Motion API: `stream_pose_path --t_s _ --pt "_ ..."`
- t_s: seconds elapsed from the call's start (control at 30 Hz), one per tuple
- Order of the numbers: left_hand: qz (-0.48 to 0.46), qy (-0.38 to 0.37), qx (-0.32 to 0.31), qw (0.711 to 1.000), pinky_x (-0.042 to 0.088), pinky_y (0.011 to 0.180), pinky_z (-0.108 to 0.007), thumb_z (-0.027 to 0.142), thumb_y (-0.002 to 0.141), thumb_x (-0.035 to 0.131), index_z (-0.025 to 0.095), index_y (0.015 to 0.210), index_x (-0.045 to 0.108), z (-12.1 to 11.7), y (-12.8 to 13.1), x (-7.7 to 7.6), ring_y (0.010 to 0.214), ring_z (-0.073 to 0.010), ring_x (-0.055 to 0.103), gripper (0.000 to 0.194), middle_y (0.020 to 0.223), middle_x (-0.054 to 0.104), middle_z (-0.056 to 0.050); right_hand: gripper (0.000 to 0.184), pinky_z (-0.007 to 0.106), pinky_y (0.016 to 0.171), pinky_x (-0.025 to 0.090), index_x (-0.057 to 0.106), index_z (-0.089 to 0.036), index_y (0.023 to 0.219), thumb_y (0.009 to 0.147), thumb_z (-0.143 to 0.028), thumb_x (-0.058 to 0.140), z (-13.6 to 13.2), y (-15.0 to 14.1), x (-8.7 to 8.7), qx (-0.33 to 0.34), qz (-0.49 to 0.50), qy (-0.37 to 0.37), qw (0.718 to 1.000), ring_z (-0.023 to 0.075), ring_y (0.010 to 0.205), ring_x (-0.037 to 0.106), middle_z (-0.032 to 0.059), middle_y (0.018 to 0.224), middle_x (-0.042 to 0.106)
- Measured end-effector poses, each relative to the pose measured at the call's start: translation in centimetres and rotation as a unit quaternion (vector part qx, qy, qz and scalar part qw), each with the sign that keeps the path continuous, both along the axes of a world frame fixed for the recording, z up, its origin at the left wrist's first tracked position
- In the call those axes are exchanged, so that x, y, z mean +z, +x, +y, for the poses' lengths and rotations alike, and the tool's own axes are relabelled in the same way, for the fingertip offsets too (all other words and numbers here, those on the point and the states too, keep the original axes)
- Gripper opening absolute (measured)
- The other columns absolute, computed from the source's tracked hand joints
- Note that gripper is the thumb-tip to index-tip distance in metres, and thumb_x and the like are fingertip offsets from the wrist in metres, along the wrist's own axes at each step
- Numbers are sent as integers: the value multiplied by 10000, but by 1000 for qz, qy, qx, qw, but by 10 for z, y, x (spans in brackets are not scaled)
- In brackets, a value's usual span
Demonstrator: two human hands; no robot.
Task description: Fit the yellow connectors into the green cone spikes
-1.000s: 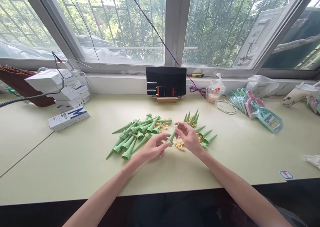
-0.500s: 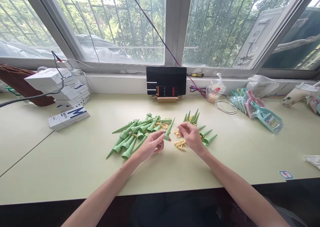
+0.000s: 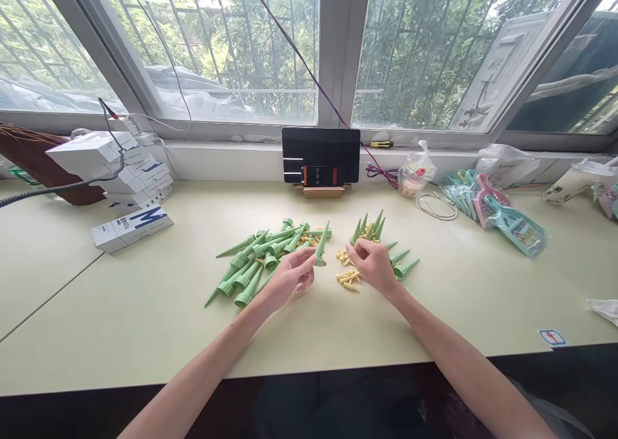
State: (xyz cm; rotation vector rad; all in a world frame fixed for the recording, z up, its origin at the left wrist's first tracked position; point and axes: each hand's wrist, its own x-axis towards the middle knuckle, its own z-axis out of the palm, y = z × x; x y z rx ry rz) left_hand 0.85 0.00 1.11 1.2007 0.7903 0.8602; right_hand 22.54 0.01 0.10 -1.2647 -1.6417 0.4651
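Observation:
My left hand point(image 3: 288, 277) pinches the wide end of a green plastic spike point(image 3: 322, 244), which points up and away. Just left of it lies a pile of green spikes point(image 3: 261, 259) on the pale green table point(image 3: 145, 310). My right hand point(image 3: 373, 265) hovers with fingers curled and thumb meeting forefinger, over a scatter of small yellow parts point(image 3: 348, 277); whether it holds one I cannot make out. Behind that hand several green spikes point(image 3: 369, 228) stand upright, and a few more point(image 3: 403, 266) lie to its right.
A phone on a wooden stand point(image 3: 322, 178) leans on a black panel at the window sill. White boxes point(image 3: 120, 175) are stacked at the left. At the right lie a plastic bag point(image 3: 414, 175), a wire coil point(image 3: 437, 207) and teal and pink packs point(image 3: 502, 215).
My left hand carried the spike leftward and tipped it more upright. My right hand let go of the spike and settled above the yellow parts.

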Motion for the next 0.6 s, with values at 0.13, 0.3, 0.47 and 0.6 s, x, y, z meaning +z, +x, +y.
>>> stream_pose_path --t_s 0.13,0.3,0.47,0.6 --pt "-29 -13 3 999 273 400 -200 430 819 728 153 1105 672 1 0 -1 461 -28 412 402 940 666 -81 374 244 495 288 413 -200 592 901 -359 551 0 1 0 26 -11 -7 1000 100 485 331 -52 513 390" --pt "-38 -16 10 999 374 460 -202 384 812 744 158 1078 684 3 -1 -5 544 -54 467 354 915 622 -55 326 243 506 309 485 -191 637 909 -357 553 0 2 1 41 -14 -24 999 108 499 370 -43 536 437" --pt "-48 9 38 998 463 585 -239 348 794 763 160 998 673 4 -2 -7 605 -98 533 292 735 593 -3 210 247 546 368 602 -180 805 929 -324 514 0 2 2 59 -25 -33 997 130 543 462 -13 620 549" --pt "-37 36 74 996 500 661 -263 345 784 766 159 984 662 4 -2 -4 688 -126 579 292 800 639 -22 181 254 557 401 617 -184 969 932 -328 513 0 2 2 59 -15 -47 997 142 553 518 5 692 632"
